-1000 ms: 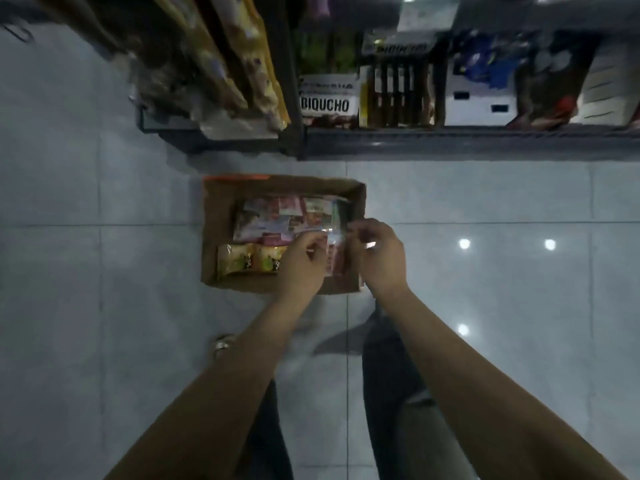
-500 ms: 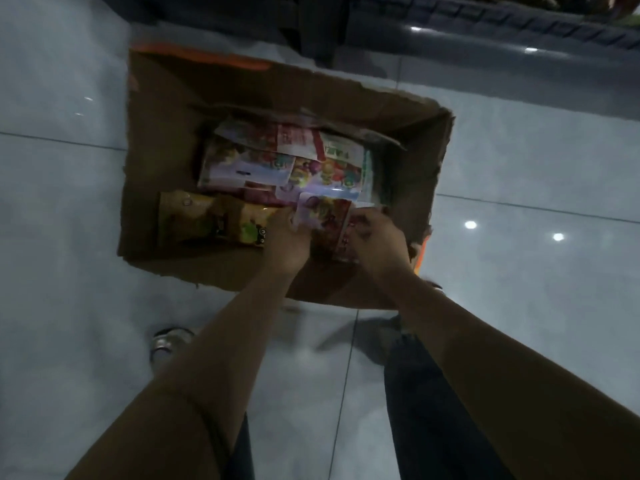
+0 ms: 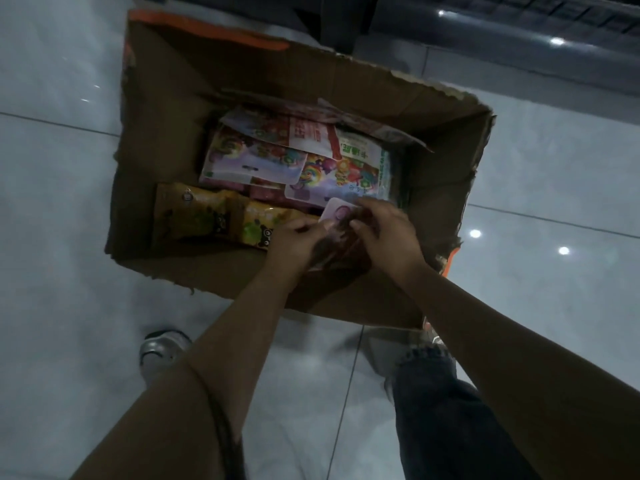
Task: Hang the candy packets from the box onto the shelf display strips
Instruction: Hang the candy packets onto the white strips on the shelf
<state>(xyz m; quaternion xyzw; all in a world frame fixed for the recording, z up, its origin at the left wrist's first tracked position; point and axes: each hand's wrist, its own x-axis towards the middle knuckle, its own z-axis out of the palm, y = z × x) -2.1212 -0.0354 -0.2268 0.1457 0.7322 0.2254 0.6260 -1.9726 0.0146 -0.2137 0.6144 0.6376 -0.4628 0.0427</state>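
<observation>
1. 2 bare forearms reach forward over the tiled floor (image 3: 62,306), above a shoe (image 3: 162,348) and a trouser leg (image 3: 446,410).
2. The left hand (image 3: 298,239) and right hand (image 3: 388,232) both pinch 1 candy packet (image 3: 337,216) between them, low inside the box (image 3: 242,77).
3. Beyond them, yellow packets (image 3: 207,216) lie beside a pile of colourful packets (image 3: 294,157).
4. The shelf base (image 3: 519,32) sits past the box.
</observation>
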